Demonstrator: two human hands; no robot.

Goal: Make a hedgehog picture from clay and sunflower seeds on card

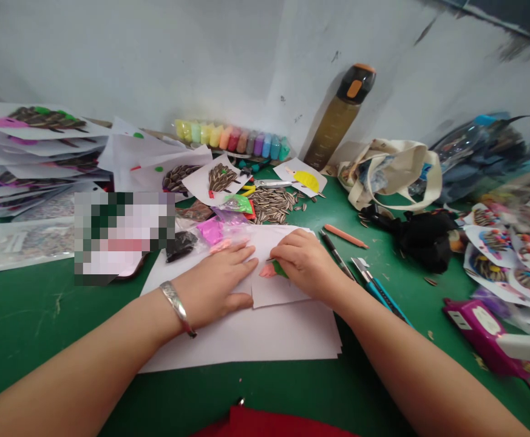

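My left hand (221, 279), with a silver bangle at the wrist, lies flat on white paper sheets (246, 340), its fingers stretched out. Its fingertips rest by the left edge of a smaller white card (287, 297). On that card is a flat pink-and-green clay shape (268, 271). Over the shape my right hand (308, 264) is closed in a pinch. A small dark tip shows at its fingers, too small to name. The right fingers cover part of the green clay. Bags of pink clay (210, 230) and black clay (181, 244) sit beyond my left hand.
Sunflower seeds (271, 205) lie heaped behind the card, near scissors (271, 182). To the right are a pen (337, 255), an orange stick (345, 236) and a blue cutter knife (380, 291). A tall bottle (337, 121) leans by the wall. Seed-decorated cards (41, 118) are stacked left.
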